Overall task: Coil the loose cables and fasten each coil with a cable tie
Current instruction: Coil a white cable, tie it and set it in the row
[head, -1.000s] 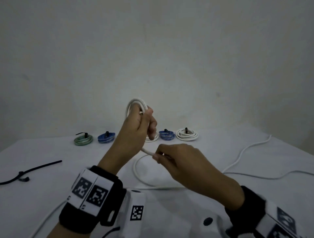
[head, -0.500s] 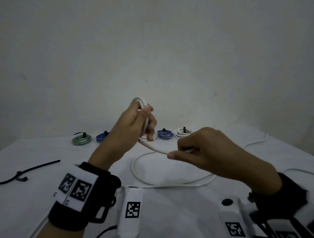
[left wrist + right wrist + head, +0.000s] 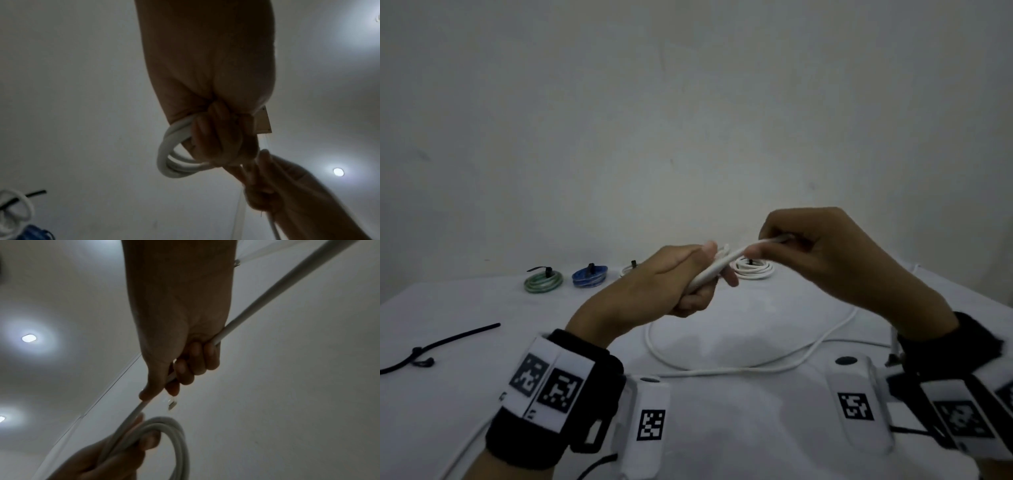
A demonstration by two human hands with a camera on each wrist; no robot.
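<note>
Head view: left hand [image 3: 681, 277] is fisted around a few loops of the white cable [image 3: 709, 272], held up over the table [image 3: 465, 308]. Right hand [image 3: 822, 253] pinches the same cable just right of the left fist; the short stretch between the hands runs low-left to high-right. The slack drops to the table and curves in a wide arc below both hands, then off to the right. Along the far edge sit tied coils: green coil [image 3: 543, 281], blue coil [image 3: 589, 276], white coil [image 3: 755, 269], one more mostly hidden behind the left hand. A black cable tie [image 3: 438, 344] lies flat at left, long axis near-left to far-right.

Left wrist view: fingers [image 3: 216, 138] curled tight on the coil, loops sticking out to the left.

Right wrist view: thumb and fingers [image 3: 193, 363] clamp the cable, which runs diagonally upper-right to lower-left into the coil in the left hand.
</note>
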